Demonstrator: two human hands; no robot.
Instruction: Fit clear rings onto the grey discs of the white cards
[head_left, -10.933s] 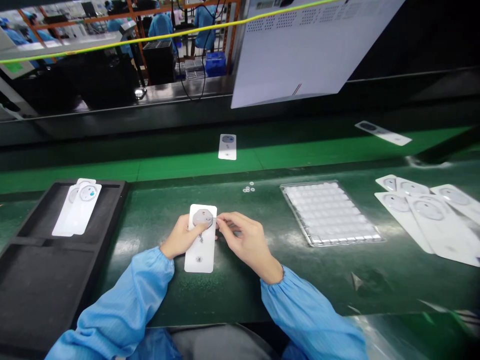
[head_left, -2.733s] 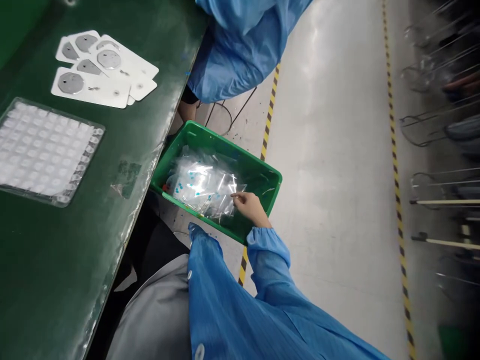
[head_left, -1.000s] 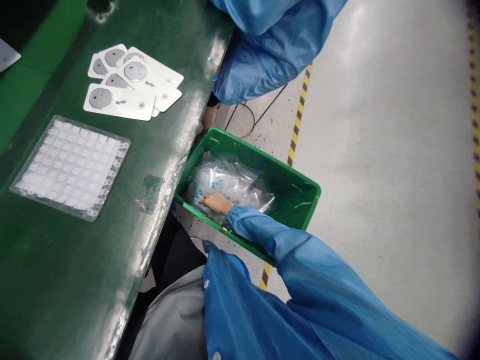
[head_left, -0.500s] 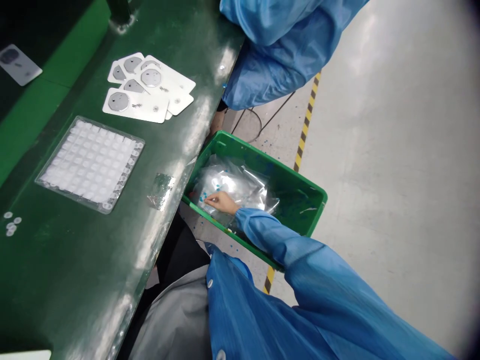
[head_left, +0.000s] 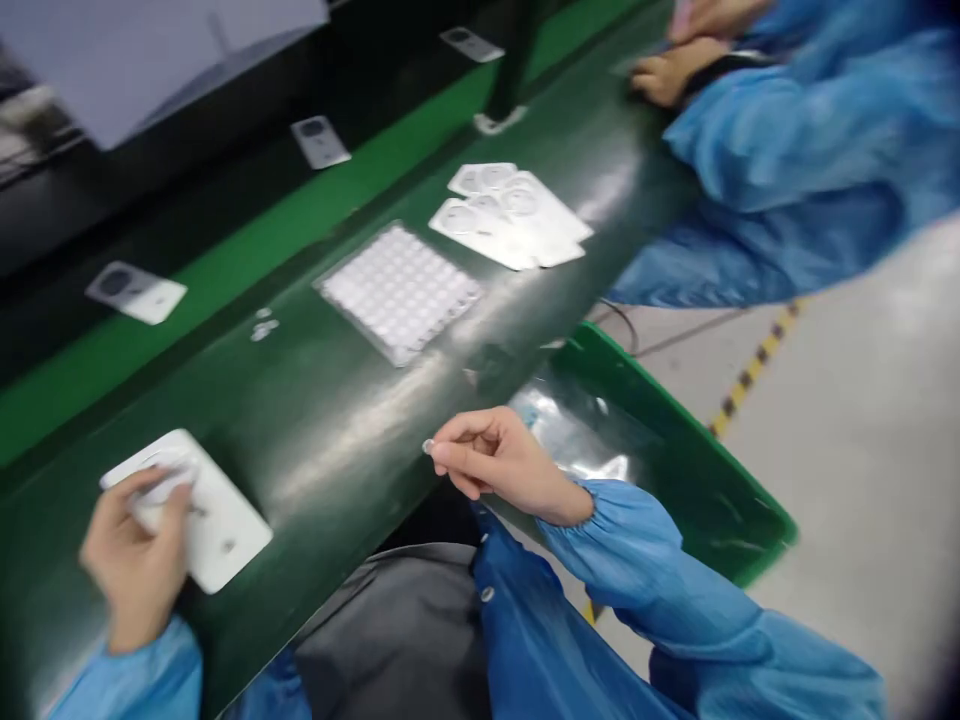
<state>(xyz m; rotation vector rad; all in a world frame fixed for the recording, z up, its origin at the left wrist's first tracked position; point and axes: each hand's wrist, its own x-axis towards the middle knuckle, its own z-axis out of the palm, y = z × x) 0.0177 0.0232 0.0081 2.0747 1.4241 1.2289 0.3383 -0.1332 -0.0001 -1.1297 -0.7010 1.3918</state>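
At the lower left, my left hand [head_left: 139,560] is on a white rounded plate [head_left: 229,530], with thumb and bent fingers closed at its metallic end. Motion blur softens that grip. My right hand [head_left: 499,460] is above the bench's front edge, pinching a small round clear disc [head_left: 428,446] between thumb and fingertips. Beyond it lies a clear tray [head_left: 401,290] filled with rows of small white pieces. A few loose small white discs [head_left: 262,328] lie to the left of that tray.
Overlapping white plates [head_left: 517,225] lie farther right on the green bench [head_left: 322,420]. A green bin [head_left: 750,500] with clear plastic film stands below the front edge. Single plates [head_left: 139,292] rest on the far ledge. A co-worker's hands [head_left: 679,65] are at upper right.
My right hand has come up out of the bin to the bench edge with the clear disc. My left hand and its plate now show, as the view has swung left.
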